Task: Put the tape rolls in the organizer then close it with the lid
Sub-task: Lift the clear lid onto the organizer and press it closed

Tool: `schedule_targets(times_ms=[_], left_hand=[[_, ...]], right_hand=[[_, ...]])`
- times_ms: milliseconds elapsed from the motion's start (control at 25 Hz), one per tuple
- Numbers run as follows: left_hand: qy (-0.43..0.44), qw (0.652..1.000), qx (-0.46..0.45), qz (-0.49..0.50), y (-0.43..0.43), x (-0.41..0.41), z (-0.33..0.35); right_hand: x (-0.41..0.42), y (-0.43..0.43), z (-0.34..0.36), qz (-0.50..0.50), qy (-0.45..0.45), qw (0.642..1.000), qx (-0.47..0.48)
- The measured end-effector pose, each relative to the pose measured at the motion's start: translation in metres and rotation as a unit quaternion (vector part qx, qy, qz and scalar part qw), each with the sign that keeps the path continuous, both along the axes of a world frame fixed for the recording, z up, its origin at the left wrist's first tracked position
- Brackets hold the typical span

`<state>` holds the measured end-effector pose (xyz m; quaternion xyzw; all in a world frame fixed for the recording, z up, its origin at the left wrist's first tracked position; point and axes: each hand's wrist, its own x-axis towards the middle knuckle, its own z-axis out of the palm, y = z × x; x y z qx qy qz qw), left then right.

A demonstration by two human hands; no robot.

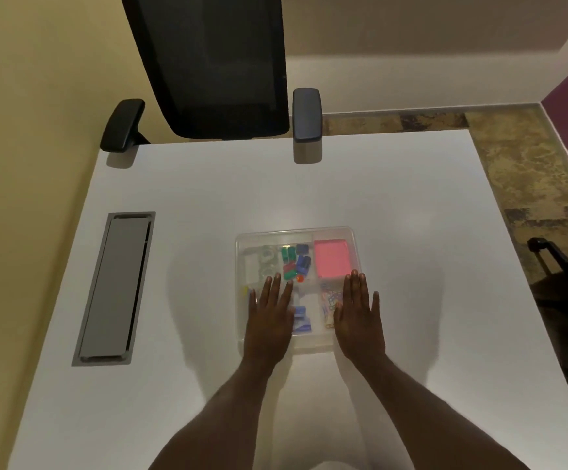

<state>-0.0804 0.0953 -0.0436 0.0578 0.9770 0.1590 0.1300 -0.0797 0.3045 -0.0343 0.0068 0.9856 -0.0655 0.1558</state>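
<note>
A clear plastic organizer (357,245) sits on the white table, with a transparent lid (275,236) lying over it. Under the lid, clear tape rolls (268,257) lie in the far left compartment. Beside them are coloured clips (296,261), a pink note pad (331,257), and paper clips (328,300). My left hand (270,317) rests flat on the lid's near left part, fingers apart. My right hand (359,313) lies flat on the near right part, fingers spread. Neither hand holds anything.
A grey cable hatch (114,288) is set into the table (411,334) at the left. A black office chair (214,62) stands at the far edge. Another dark chair base (564,276) shows on the floor at the right.
</note>
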Motion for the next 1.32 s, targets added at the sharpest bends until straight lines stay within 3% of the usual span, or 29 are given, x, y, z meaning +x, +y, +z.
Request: schedule_targets(times_ms=[200,440,680,1000,1160,1320], left_hand=[[0.002,1.0,-0.025,-0.016,-0.046,0.034,-0.004],[-0.013,1.0,0.004,-0.011,-0.05,0.036,-0.011],[-0.017,0.999,-0.036,-0.016,-0.047,0.032,-0.001],[0.003,0.998,-0.019,0.058,-0.06,-0.068,0.02],[-0.039,0.994,0.03,0.102,-0.063,-0.106,0.017],[-0.044,0.99,0.055,0.122,-0.057,-0.111,0.006]], right_hand=[[0.002,-0.005,0.004,-0.019,-0.008,1.0,-0.009],[0.009,-0.005,-0.005,-0.011,0.009,1.0,-0.02],[0.007,-0.002,-0.003,0.01,0.034,0.999,0.006],[-0.067,-0.008,0.007,0.035,0.04,0.999,-0.008],[-0.113,-0.027,0.01,0.106,0.033,0.993,0.046],[-0.126,-0.037,-0.003,0.081,0.013,0.997,0.012]])
